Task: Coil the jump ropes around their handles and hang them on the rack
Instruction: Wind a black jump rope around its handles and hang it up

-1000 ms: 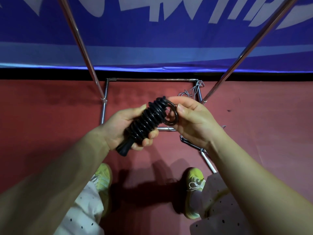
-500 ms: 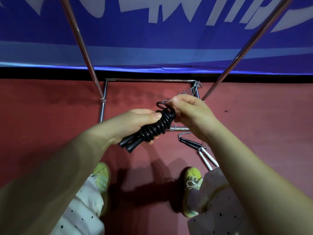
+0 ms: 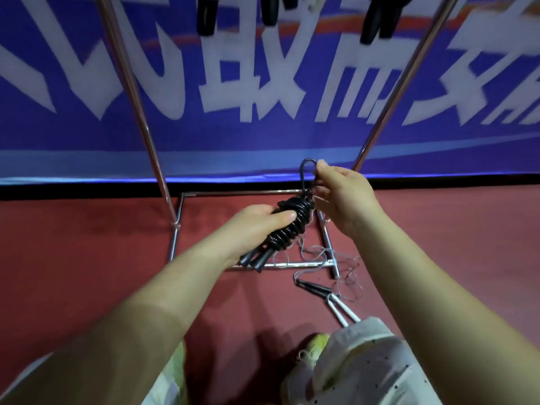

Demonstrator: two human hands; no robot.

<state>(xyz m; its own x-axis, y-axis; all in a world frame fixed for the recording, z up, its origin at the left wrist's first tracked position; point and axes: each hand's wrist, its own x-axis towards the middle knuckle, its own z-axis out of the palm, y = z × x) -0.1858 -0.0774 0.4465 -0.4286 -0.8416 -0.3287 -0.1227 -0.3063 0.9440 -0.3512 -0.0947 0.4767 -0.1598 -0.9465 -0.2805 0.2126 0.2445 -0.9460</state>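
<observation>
Jump rope (image 3: 289, 226), black, coiled tight round its two handles, held in mid-air over the rack's floor frame (image 3: 176, 244). Gripped by the left hand (image 3: 257, 229), fingers curled round the lower half of the bundle, thumb lying along the top. Up at the far end, right hand (image 3: 342, 197) pinching the free loop (image 3: 306, 173) between thumb and fingertips, loop pulled up and away from the coil. Long axis running diagonal: handle butts pointing near and left, down toward the floor, loop end pointing far and right, up toward the banner (image 3: 263, 83).

Outward from there: two chrome uprights (image 3: 137, 112) leaning in from left and right, bundle sitting between them with open room on both sides. Dark shapes (image 3: 377, 19) hanging at the very top edge between the uprights, cut off and blurry, so can't say exactly what. Red floor (image 3: 87, 258) below. Another rope (image 3: 315, 289) loose on the floor, near and right of the frame's corner, thin grey cord tangled over the frame bar, dark handles touching a pair of white handles (image 3: 342, 311) just nearer. Yellow-green shoe (image 3: 318, 343) and pale dotted trousers (image 3: 365, 369) at the near edge.
</observation>
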